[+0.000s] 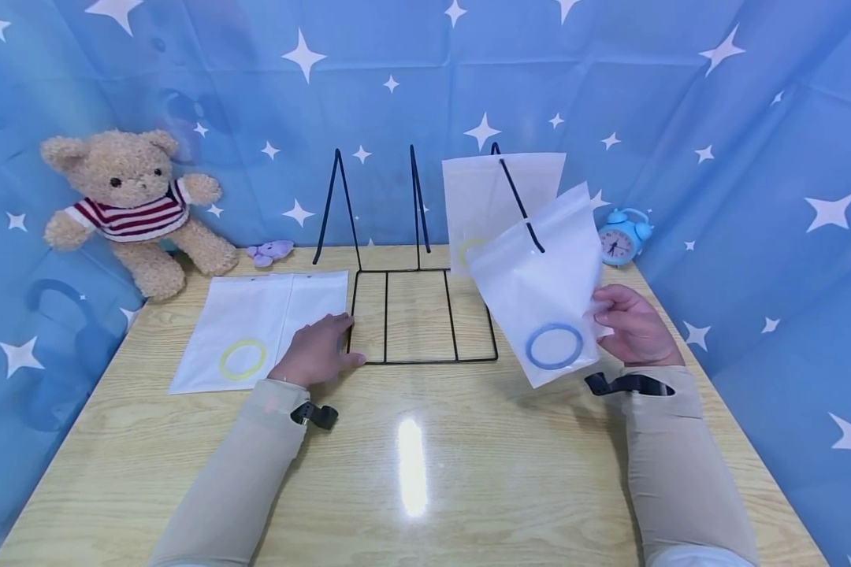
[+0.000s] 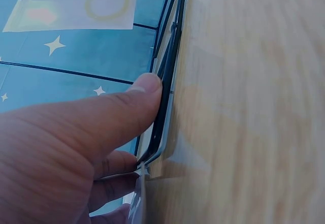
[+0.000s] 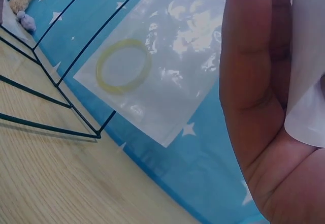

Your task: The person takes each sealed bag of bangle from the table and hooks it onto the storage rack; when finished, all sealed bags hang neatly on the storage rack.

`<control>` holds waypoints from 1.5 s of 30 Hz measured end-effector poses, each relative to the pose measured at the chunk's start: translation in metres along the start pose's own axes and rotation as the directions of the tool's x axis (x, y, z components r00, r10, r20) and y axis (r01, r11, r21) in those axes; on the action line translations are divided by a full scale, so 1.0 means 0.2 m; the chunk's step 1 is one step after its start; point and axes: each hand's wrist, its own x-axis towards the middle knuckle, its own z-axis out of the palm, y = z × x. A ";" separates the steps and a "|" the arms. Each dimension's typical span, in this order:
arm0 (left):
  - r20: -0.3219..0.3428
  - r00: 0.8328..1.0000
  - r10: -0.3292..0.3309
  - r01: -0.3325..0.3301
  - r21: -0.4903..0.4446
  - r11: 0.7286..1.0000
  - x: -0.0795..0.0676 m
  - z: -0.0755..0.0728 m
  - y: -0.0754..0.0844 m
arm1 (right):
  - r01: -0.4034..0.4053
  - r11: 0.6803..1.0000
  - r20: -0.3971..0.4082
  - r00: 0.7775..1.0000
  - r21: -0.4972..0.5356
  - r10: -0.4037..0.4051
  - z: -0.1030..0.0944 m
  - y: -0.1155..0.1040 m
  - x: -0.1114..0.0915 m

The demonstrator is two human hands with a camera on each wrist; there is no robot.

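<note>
Near a round light-blue alarm clock (image 1: 618,242), is gripping a black wire rack (image 1: 386,315) with left hand (image 1: 315,350) and pinching with right hand (image 1: 633,321) a blue-ringed white plastic bag (image 1: 539,287) extending leftward behind a slanting prong (image 1: 514,189).

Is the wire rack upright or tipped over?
Upright: the wire rack stands with its base on the table and its hooks rising above, as the head view shows.

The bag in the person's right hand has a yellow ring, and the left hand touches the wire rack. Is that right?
Only the colour is wrong: in the head view, the bag in the right hand has a blue ring. The left hand does touch the wire rack.
</note>
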 end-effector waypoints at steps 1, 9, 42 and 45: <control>0.000 1.000 -0.001 0.001 -0.001 1.000 0.00 0.00 0.00 | -0.002 1.000 -0.011 1.000 -0.013 0.002 0.00 0.00 0.00; 0.011 1.000 -0.006 0.006 -0.007 1.000 0.00 -0.01 0.01 | -0.021 0.992 -0.129 0.992 -0.122 0.005 0.04 0.01 0.02; -0.005 1.000 0.020 -0.020 0.018 1.000 0.00 0.00 -0.01 | -0.136 0.918 -0.277 0.960 -0.371 0.030 0.19 0.06 0.14; -0.004 1.000 0.017 -0.017 0.015 1.000 0.00 0.01 -0.02 | -0.157 0.912 -0.263 0.963 -0.379 0.057 0.20 0.06 0.15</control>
